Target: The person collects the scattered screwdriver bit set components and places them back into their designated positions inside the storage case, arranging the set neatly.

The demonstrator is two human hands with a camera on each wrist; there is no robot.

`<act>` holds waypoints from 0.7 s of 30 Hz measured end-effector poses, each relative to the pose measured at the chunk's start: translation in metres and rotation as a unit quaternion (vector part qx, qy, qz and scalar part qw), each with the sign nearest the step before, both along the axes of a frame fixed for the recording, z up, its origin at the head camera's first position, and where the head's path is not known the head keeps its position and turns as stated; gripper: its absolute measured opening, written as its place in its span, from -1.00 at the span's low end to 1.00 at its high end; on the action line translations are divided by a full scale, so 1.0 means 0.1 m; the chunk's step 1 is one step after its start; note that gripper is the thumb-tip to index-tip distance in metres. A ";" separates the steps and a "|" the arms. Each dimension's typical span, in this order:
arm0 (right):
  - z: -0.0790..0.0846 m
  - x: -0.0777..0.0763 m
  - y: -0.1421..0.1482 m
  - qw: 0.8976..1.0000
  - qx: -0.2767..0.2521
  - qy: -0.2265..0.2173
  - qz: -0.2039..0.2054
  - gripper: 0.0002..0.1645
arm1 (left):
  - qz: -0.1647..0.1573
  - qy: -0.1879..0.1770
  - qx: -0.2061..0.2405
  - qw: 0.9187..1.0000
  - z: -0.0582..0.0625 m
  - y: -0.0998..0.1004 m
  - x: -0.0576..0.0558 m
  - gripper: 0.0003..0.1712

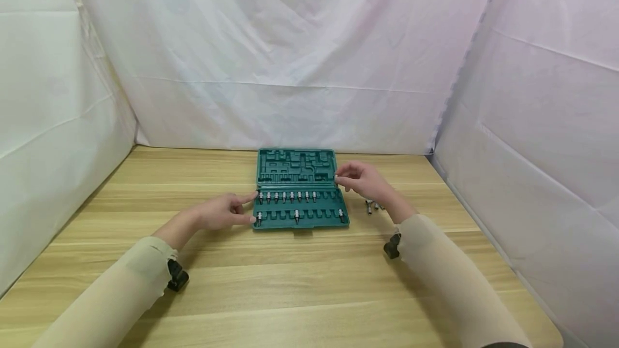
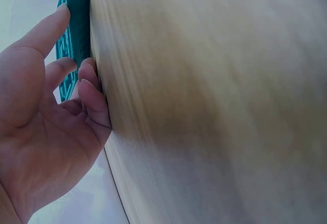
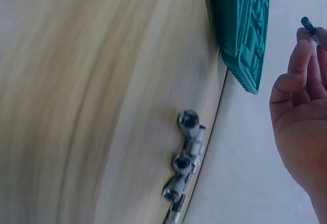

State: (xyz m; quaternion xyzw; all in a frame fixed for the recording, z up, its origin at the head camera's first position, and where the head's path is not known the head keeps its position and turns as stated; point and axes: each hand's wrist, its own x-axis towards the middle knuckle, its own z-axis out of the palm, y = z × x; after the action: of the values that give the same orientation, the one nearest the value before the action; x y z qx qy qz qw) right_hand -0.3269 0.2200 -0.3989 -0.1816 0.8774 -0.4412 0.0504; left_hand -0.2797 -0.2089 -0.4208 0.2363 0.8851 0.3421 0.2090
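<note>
An unfolded green case (image 1: 286,226) lies on the table, with a full run of bit sockets (image 1: 292,197) along part of its upper row and 3 in its lower row. My left hand (image 1: 220,212) is at the case's left edge, thumb and index finger spread and touching it; in the left wrist view the other fingers (image 2: 92,101) bend beside the case. Above the right side of the case, my right hand (image 1: 364,180) pinches a bit socket (image 3: 308,25) by its silver end, dark tip outward. The fingertips partly hide this piece in the head view.
Several loose bit sockets (image 3: 189,123) lie in a small group on the wooden table (image 1: 271,289), right of the case and under the right forearm. White cloth (image 1: 290,58) hangs behind the table and on both sides.
</note>
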 end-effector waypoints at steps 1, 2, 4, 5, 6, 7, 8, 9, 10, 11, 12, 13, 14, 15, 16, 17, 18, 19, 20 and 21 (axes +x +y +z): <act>0.00 -0.01 -0.02 1.000 0.004 -0.001 0.000 -0.46 | 0.000 0.001 0.000 1.000 0.00 0.00 0.00 0.00; -0.01 -0.03 -0.04 1.000 0.007 -0.001 0.001 -0.47 | 0.000 0.002 0.000 1.000 0.00 0.00 0.00 0.00; -0.03 -0.06 -0.07 1.000 0.014 0.001 0.005 -0.50 | 0.000 0.003 0.000 1.000 0.00 0.00 0.01 0.00; -0.04 -0.07 -0.09 1.000 0.014 0.002 0.008 -0.52 | 0.001 0.003 0.000 1.000 0.00 0.00 0.01 0.00; -0.05 -0.09 -0.10 1.000 0.016 0.003 0.011 -0.55 | 0.001 0.004 -0.001 1.000 0.00 0.00 0.01 0.00; -0.07 -0.10 -0.11 1.000 0.020 0.006 0.015 -0.57 | 0.002 0.005 -0.001 1.000 0.00 0.00 0.01 0.00; -0.08 -0.11 -0.13 1.000 0.020 0.005 0.019 -0.59 | 0.003 0.005 -0.002 1.000 0.00 0.00 0.01 0.00; -0.09 -0.13 -0.14 0.999 0.023 0.004 0.022 -0.62 | 0.003 0.005 -0.003 1.000 0.00 0.00 0.01 0.00; -0.10 -0.14 -0.15 0.999 0.024 0.002 0.023 -0.65 | 0.003 0.005 -0.003 1.000 0.00 0.00 0.01 0.00; -0.11 -0.15 -0.16 0.999 0.025 0.000 0.025 -0.67 | 0.004 0.005 -0.003 1.000 0.00 0.00 0.01 0.00; -0.12 -0.16 -0.17 0.999 0.030 0.000 0.026 -0.70 | 0.004 0.005 -0.003 1.000 0.00 0.00 0.01 0.00; -0.13 -0.17 -0.19 0.999 0.034 -0.001 0.026 -0.71 | 0.004 0.004 -0.002 1.000 0.00 0.00 0.01 0.00; -0.14 -0.17 -0.20 0.999 0.038 -0.002 0.027 -0.73 | 0.003 0.004 -0.001 1.000 0.00 0.00 0.01 0.00; -0.15 -0.18 -0.22 0.999 0.045 -0.001 0.029 -0.74 | 0.002 0.004 -0.001 1.000 0.00 0.01 0.01 0.00; -0.15 -0.19 -0.23 0.998 0.051 0.000 0.031 -0.74 | 0.001 0.004 0.000 1.000 0.00 0.00 0.01 0.00; -0.16 -0.20 -0.25 0.998 0.058 -0.001 0.033 -0.75 | 0.001 0.005 0.000 1.000 0.00 0.00 0.01 0.00; -0.17 -0.21 -0.26 0.997 0.067 0.000 0.036 -0.75 | 0.000 0.005 0.000 1.000 0.00 0.00 0.01 0.00; -0.18 -0.21 -0.28 0.996 0.075 -0.001 0.038 -0.77 | 0.000 0.005 0.000 1.000 0.00 0.00 0.01 0.00; -0.19 -0.22 -0.29 0.996 0.085 -0.002 0.039 -0.78 | -0.001 0.005 0.000 1.000 0.00 0.00 0.01 0.00; -0.19 -0.23 -0.31 0.995 0.094 -0.003 0.040 -0.79 | -0.001 0.006 0.000 1.000 0.00 0.00 0.01 0.00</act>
State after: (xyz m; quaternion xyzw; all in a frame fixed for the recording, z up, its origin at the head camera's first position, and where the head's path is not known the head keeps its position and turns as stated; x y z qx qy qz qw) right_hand -0.3496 0.1895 -0.4182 -0.2100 0.9068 -0.3550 0.0876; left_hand -0.2786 -0.2088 -0.4212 0.2389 0.8862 0.3404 0.2043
